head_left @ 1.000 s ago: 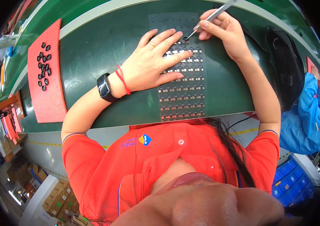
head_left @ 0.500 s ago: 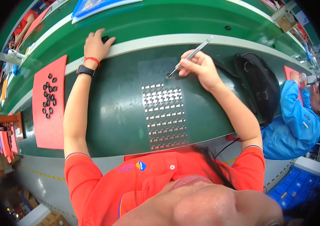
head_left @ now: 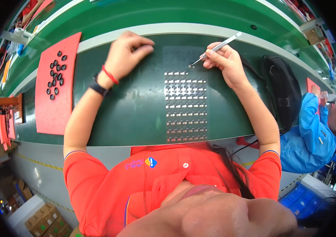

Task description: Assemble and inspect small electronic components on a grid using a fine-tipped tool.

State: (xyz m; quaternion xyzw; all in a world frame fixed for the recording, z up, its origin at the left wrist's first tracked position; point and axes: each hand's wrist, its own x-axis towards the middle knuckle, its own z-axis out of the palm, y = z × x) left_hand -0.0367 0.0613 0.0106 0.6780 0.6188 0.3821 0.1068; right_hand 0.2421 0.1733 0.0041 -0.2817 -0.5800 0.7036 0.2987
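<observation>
My right hand (head_left: 229, 65) grips a pair of silver tweezers (head_left: 226, 41) like a pen. At their tips is a tiny dark-and-pale piece (head_left: 191, 66), above the far end of a clear sheet (head_left: 176, 57). Rows of small pale-and-dark parts (head_left: 185, 98) cover the sheet's nearer portion; the farthest row is shorter. Over the dark green table (head_left: 124, 110), left of the sheet, my left hand (head_left: 127, 55) is closed with fingers curled and thumb pressed in. Whatever its fingers hold, if anything, is hidden.
A pink foam mat (head_left: 53, 114) with several black round pieces (head_left: 54, 83) lies on the left. A black bag (head_left: 282, 91) stands at right, beside a co-worker in a blue smock (head_left: 312, 130). One black piece (head_left: 253, 27) sits beyond the white ledge (head_left: 168, 28).
My left hand has come back from a black piece beyond the ledge, moving right and curling its fingers. The tweezers remain in my right hand near the sheet's far end. The view has shifted.
</observation>
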